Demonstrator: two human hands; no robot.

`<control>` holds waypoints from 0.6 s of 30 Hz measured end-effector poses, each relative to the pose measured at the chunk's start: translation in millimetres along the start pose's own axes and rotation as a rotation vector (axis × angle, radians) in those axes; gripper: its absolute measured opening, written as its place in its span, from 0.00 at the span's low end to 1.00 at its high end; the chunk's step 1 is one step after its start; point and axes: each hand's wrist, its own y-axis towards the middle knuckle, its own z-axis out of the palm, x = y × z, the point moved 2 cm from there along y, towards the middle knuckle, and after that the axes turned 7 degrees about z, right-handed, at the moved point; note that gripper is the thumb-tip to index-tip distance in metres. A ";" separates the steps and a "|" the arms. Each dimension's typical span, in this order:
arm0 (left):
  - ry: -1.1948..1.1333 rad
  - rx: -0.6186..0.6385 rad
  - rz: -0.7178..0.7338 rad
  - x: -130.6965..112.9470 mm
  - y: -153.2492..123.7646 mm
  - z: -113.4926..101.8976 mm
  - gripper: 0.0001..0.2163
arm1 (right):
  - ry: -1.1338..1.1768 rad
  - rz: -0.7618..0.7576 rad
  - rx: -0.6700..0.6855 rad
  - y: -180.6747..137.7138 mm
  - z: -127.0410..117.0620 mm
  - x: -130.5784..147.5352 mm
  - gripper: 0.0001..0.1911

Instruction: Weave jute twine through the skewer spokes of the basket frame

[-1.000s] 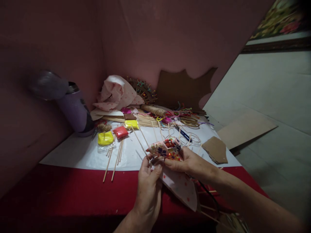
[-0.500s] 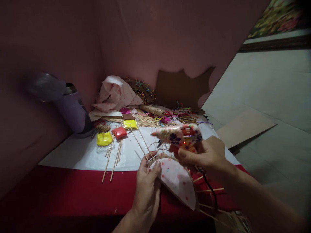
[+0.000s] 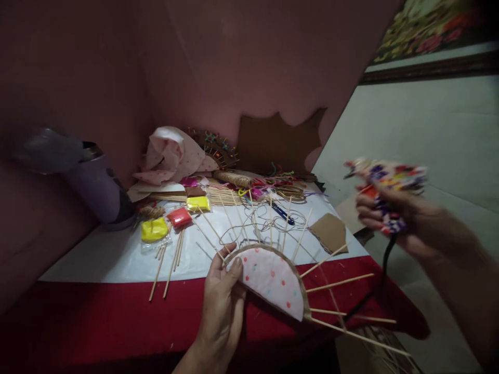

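My left hand point(image 3: 224, 298) pinches the left end of a half-round cardboard piece point(image 3: 273, 278) covered in pink spotted cloth. Thin wooden sticks point(image 3: 340, 282) fan out from its curved edge, and a loose string point(image 3: 330, 291) crosses some of them at the right. Off to the right, my right hand point(image 3: 401, 208) is closed around the handle of a hot glue gun point(image 3: 390, 179) with a flowery pattern, blurred by motion. Its nozzle points left, well apart from the cardboard piece, and a black cord point(image 3: 384, 275) hangs below.
Bagged clay packets in yellow point(image 3: 155, 229) and red point(image 3: 180, 218) lie on the white table cover point(image 3: 117, 259). Behind are twine point(image 3: 233, 178), crumpled cloth point(image 3: 171, 153) and cut cardboard point(image 3: 278, 140). A purple tumbler point(image 3: 99, 189) stands left; a blue cutter point(image 3: 283, 213) and cardboard scrap point(image 3: 329, 232) lie right.
My right hand has carried the glue gun up and right, away from the cardboard piece. The left hand still holds that piece, and the whole view has shifted slightly.
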 end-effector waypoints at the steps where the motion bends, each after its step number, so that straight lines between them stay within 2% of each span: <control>1: 0.012 -0.007 0.009 0.0 0.5 0.0 0.20 | 0.036 0.104 0.018 -2.1 -5.7 -13.2 0.04; 4: 0.057 -0.037 0.051 -2.1 2.3 1.0 0.19 | 0.069 0.263 0.035 -10.6 -19.1 -47.4 0.06; 7: 0.114 -0.060 0.084 -8.9 4.5 3.4 0.18 | -0.020 0.201 0.008 -15.7 -32.9 -61.9 0.10; 9: 0.156 -0.077 0.093 -16.5 5.3 4.7 0.17 | -0.136 0.100 -0.076 -15.3 -45.8 -62.5 0.13; 11: 0.189 -0.099 0.112 -26.4 5.0 5.6 0.16 | -0.337 -0.004 -0.201 -12.0 -61.0 -60.6 0.15; 14: 0.233 -0.119 0.159 -43.6 1.9 8.0 0.15 | -0.824 -0.139 -0.378 -3.3 -78.8 -60.2 0.14; 16: 0.264 -0.125 0.188 -54.5 -1.5 11.0 0.13 | -1.163 -0.152 -0.425 3.8 -82.0 -65.6 0.15; 18: 0.282 -0.139 0.204 -63.4 -5.3 14.5 0.12 | -1.353 -0.125 -0.394 10.8 -77.9 -75.2 0.16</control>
